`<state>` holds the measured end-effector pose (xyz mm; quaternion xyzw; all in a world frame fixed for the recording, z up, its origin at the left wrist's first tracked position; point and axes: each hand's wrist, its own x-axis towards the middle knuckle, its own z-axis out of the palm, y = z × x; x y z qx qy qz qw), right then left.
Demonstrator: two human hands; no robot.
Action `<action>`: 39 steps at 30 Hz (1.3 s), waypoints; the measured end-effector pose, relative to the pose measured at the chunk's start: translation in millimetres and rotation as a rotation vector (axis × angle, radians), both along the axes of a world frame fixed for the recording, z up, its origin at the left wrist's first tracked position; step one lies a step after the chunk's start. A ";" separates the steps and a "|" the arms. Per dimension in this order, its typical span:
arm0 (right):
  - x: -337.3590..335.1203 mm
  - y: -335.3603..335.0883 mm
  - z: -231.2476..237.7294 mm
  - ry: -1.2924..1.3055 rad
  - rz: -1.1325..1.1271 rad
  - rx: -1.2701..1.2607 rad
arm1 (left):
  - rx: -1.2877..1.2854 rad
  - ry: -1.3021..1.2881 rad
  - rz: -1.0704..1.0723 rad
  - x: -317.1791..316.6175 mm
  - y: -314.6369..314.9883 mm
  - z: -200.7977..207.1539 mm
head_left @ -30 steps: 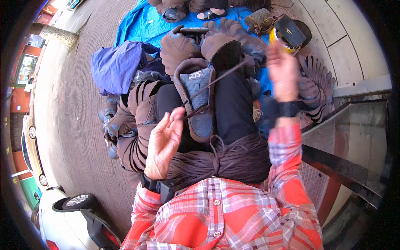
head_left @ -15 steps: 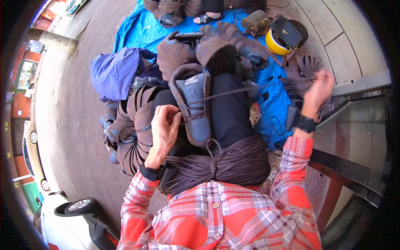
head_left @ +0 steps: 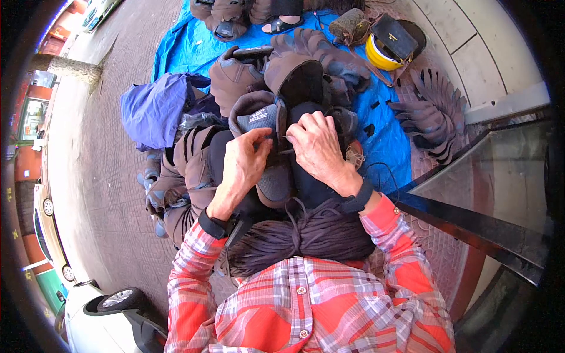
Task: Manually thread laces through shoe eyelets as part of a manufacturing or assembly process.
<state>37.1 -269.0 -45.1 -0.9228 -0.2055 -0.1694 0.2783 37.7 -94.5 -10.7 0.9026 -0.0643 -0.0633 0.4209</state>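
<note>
A brown and grey-blue shoe (head_left: 275, 183) rests on my lap, its toe toward me and its padded opening away. My left hand (head_left: 244, 159) is closed in a pinch at the left side of the lacing area; what is between its fingertips is mostly hidden. On the other side, my right hand (head_left: 321, 150) pinches a thin dark shoelace over the shoe's right edge. Both hands cover most of the eyelets. Across my lap, nearer my body, lies a thick tied bundle of dark shoelaces (head_left: 300, 238).
Brown shoes (head_left: 238, 79) are heaped beyond my knees, and stacked ones (head_left: 197, 156) stand at my left. A purple cloth (head_left: 156, 112) lies beside them on a blue tarp (head_left: 385, 141). A yellow bucket (head_left: 382, 56) stands far right, near a fan of shoe parts (head_left: 435, 112). A metal-framed panel (head_left: 482, 176) is at right.
My right hand has come back from far right, where it held the lace stretched out, to the shoe. My left hand has moved slightly up along the shoe's side.
</note>
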 end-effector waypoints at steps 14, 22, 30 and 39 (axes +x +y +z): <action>5.7 3.6 -7.4 -0.018 0.027 -0.071 | 0.067 0.247 -0.228 38.2 -1.5 5.5; 11.4 7.4 -1.4 0.063 0.129 0.235 | 0.533 -0.318 -0.569 43.1 2.5 1.3; 3.0 11.8 15.1 -0.023 0.262 -0.056 | 0.736 -0.497 -0.497 56.1 57.5 58.1; 28.7 -28.2 62.1 0.478 0.688 -0.165 | -1.549 0.683 0.071 7.6 110.2 44.6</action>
